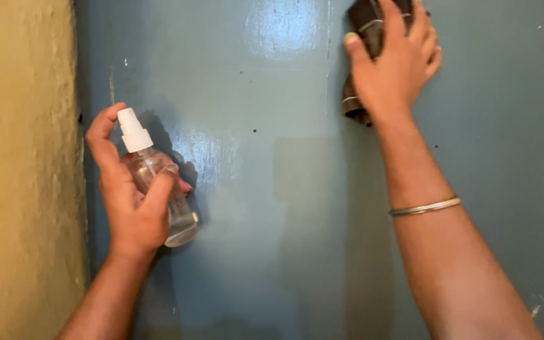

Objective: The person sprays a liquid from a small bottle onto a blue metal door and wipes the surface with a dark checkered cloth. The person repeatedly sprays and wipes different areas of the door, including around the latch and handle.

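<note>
Left forearm rises from the lower left, wrist straight. Left hand [130, 201] closed in a grip, thumb wrapped across the front, fingers curled behind, index finger [99, 132] raised and hooked over the top. Right arm comes up from the lower right, long and nearly straight, forearm bare, a thin metal bangle [424, 207] above mid-forearm. Right hand [393, 66] raised high, palm pressed flat forward, fingers together and pointing up, thumb spread to the left.

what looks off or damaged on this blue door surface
The blue-grey painted surface has small dark specks and chipped spots, plus a paler rectangular patch near its middle. The spray bottle and dark cloth look normal.
</note>
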